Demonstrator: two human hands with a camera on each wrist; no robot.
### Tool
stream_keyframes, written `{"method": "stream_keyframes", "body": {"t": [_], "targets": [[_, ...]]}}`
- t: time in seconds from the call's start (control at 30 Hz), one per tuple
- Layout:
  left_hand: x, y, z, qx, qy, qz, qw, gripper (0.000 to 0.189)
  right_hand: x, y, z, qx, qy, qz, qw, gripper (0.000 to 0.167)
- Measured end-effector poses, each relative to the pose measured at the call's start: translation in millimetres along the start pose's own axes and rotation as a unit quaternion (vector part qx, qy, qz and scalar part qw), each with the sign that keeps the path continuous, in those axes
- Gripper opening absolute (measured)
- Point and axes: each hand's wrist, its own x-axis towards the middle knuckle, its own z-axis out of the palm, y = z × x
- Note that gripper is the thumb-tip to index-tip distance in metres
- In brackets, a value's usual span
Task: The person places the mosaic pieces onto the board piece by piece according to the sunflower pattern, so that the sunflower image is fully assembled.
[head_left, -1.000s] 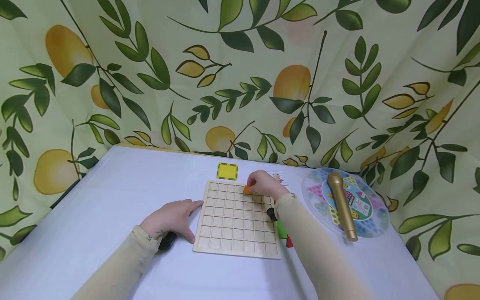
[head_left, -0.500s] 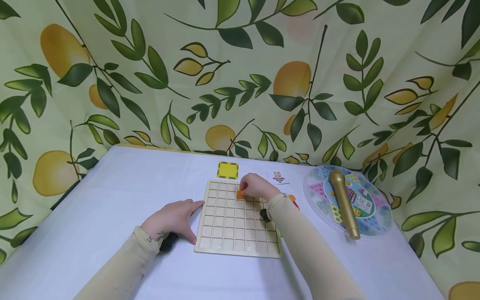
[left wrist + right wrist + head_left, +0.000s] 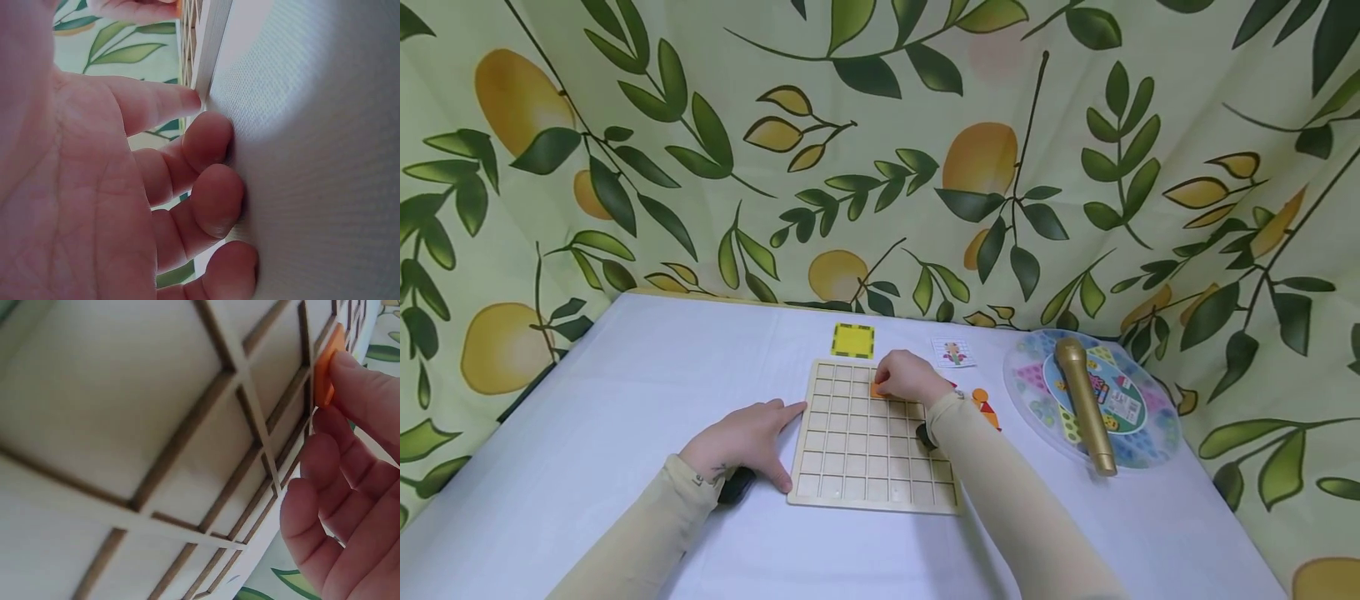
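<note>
A light wooden board [image 3: 857, 463] with a grid of square recesses lies flat on the white table. At its left edge rests my left hand [image 3: 745, 437], thumb and index finger spread apart along the rim; in the left wrist view the other fingertips [image 3: 215, 200] touch the cloth. Over the board's far rows, my right hand [image 3: 913, 377] pinches a small orange tile [image 3: 323, 374]. The right wrist view has the thumb on the tile's face, the tile tilted close over the grid, with the remaining fingers curled beside it.
Beyond the board lie a yellow square frame [image 3: 853, 341] and a small picture card [image 3: 953, 352]. Orange and red pieces [image 3: 987, 408] show past the right forearm. Farther right, a gold microphone [image 3: 1086, 408] lies on a round clear package [image 3: 1022, 375] with colourful print.
My right hand has moved left across the far rows with the orange tile, then stayed nearly still. More of the card and loose pieces shows now. My left hand has kept its place.
</note>
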Motion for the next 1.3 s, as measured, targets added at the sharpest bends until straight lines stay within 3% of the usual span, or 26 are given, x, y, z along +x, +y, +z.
{"method": "stream_keyframes", "body": {"t": [0.2, 0.3, 0.4, 0.6, 0.83, 1.07, 1.3], "targets": [[1.6, -1.3, -1.6, 0.009, -0.006, -0.001, 0.9999, 0.114, -15.1, 8.6, -23.0, 0.009, 0.035, 0.004, 0.9993, 0.023], [2.1, -3.4, -5.6, 0.02, -0.003, -0.003, 0.9998, 0.113, -28.2, 23.2, -42.3, 0.016, 0.064, 0.028, 0.9974, 0.025], [0.4, -5.0, -9.8, 0.024, -0.004, -0.006, 0.9997, 0.113, -39.3, 42.8, -50.9, -0.007, 0.064, 0.06, 0.9961, 0.022], [-3.4, -6.1, -11.5, 0.023, -0.012, -0.013, 0.9996, 0.114, -45.2, 72.6, -41.5, -0.013, 0.026, 0.114, 0.9931, 0.019], [-1.5, -6.2, -8.2, 0.019, -0.009, -0.008, 0.9998, 0.116, -44.5, 77.0, -30.0, -0.028, 0.029, 0.136, 0.9899, 0.016], [-0.7, -4.1, -5.3, 0.011, -0.013, 0.0, 0.9999, 0.115, -42.2, 76.3, -24.7, -0.05, 0.044, 0.106, 0.9921, 0.019], [2.2, -4.4, -0.1, 0.005, -0.01, 0.007, 0.9999, 0.114, -38.9, 79.6, -21.0, -0.034, 0.034, 0.11, 0.9928, 0.02]]}}
